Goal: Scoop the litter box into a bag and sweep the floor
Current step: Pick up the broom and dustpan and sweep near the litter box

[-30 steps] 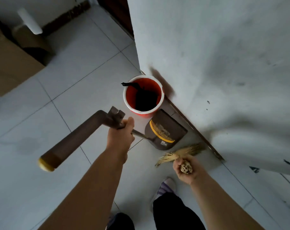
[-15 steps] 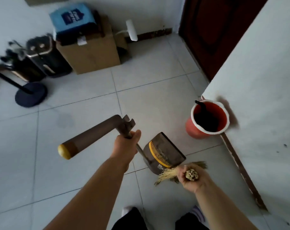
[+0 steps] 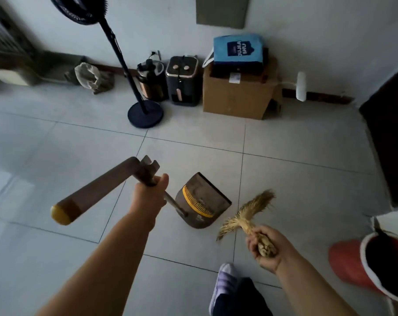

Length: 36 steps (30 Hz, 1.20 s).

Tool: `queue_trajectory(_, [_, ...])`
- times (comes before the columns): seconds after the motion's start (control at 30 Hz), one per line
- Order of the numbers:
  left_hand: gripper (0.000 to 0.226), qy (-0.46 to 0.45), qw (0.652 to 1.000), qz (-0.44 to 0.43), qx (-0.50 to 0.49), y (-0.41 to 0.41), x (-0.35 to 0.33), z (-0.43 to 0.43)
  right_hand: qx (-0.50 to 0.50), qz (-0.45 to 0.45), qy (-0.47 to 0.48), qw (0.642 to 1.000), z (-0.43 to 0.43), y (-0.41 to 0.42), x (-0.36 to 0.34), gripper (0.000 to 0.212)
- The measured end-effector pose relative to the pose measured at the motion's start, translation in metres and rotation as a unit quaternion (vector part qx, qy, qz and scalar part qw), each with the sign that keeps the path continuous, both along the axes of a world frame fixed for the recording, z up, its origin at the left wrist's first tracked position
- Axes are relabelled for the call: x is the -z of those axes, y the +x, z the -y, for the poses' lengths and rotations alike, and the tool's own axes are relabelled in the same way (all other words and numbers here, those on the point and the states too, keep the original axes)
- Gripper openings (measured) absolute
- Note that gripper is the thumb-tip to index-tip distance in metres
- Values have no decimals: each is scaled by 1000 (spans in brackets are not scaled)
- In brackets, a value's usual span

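Over the floor (image 3: 56, 156): our dustpan (image 3: 200, 201) hangs low; touching or not, we cannot tell.
Left hand (image 3: 151, 197): wrapped round its thin stem below the hinge.
Right hand (image 3: 265, 249): fisted on the bound end of the straw broom (image 3: 250, 215).
Handling: we judge both light; pan stiff, bristles springy.

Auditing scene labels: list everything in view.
brown plastic dustpan with yellow comb: 1, brown, centre
straw hand broom: 1, tan, right of dustpan
red white-rimmed plastic bucket: 1, red, lower right
black pedestal fan: 1, black, back centre-left
cardboard box: 1, brown, back wall
blue bag: 1, blue, on box
dark kitchen appliances: 2, black, left of box
crumpled pale sack: 1, beige, back left
white stick-like object: 1, white, right of box
left hand: 1, grips dustpan handle
right hand: 1, grips broom
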<state>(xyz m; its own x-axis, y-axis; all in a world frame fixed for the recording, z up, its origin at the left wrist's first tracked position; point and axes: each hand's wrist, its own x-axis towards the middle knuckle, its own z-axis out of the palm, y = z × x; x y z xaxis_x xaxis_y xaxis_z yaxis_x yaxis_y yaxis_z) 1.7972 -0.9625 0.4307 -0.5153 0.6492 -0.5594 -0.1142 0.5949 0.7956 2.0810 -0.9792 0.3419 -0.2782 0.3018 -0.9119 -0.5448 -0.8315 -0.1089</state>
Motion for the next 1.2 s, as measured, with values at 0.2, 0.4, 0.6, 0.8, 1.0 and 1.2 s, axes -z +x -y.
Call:
queue_trajectory(0.2, [24, -6, 993, -23, -115, -97, -1, -48, -101, 15, 0, 995, -107, -104, 9, 11])
queue_trajectory(0.4, [25, -23, 978, -42, -203, -213, -4, -84, -201, -2, -27, 979, -201, -226, 10, 6])
queue_trajectory(0.6, [27, -16, 956, -29, -292, -342, -2, -105, -293, 45, -9, 955, -262, -369, 12, 5])
queue_trajectory(0.8, [26, -29, 953, -19, -300, -501, -2, -155, -323, 69, -4, 944, -315, -528, 9, 8])
queue_trajectory(1.0, [26, -29, 957, -27, -288, -627, -8, -219, -352, 59, 4, 934, -376, -659, 0, 4])
queue_trajectory(1.2, [26, -34, 950, -18, -311, -756, -1, -298, -393, 70, 18, 917, -471, -801, -1, 12])
